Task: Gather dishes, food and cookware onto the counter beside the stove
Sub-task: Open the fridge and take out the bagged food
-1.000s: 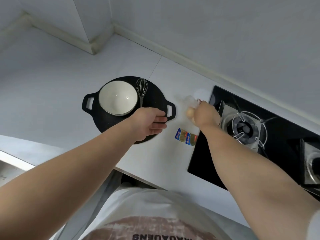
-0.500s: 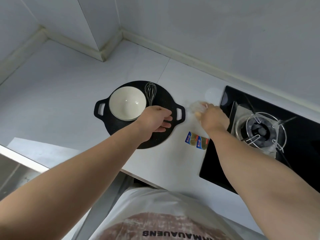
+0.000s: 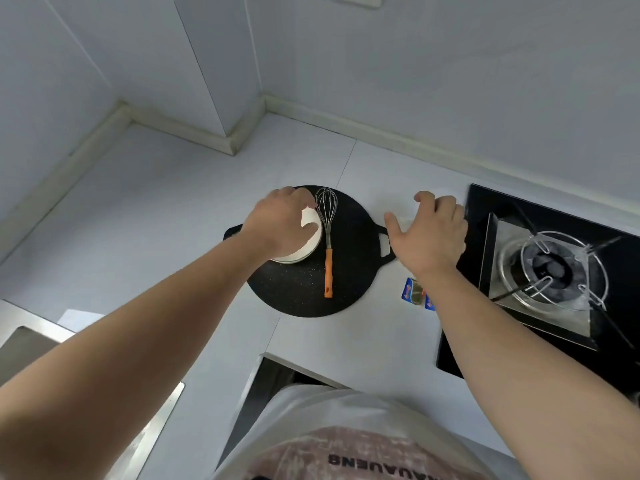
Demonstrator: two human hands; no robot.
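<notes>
Bowl [image 3: 309,234] on the pan [image 3: 349,271] is now gripped by the left hand [image 3: 277,226], probably for lifting; right hand [image 3: 429,233] has released, fingers spread.

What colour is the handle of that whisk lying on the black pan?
Orange. The whisk handle shows plainly in the head view.

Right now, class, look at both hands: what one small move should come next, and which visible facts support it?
Probably lift the white bowl straight up off the black pan and set it on the counter. The left hand curls round its rim, the whisk lies close beside it, so sliding could knock that, and the right hand is open by the pan's handle.
</notes>
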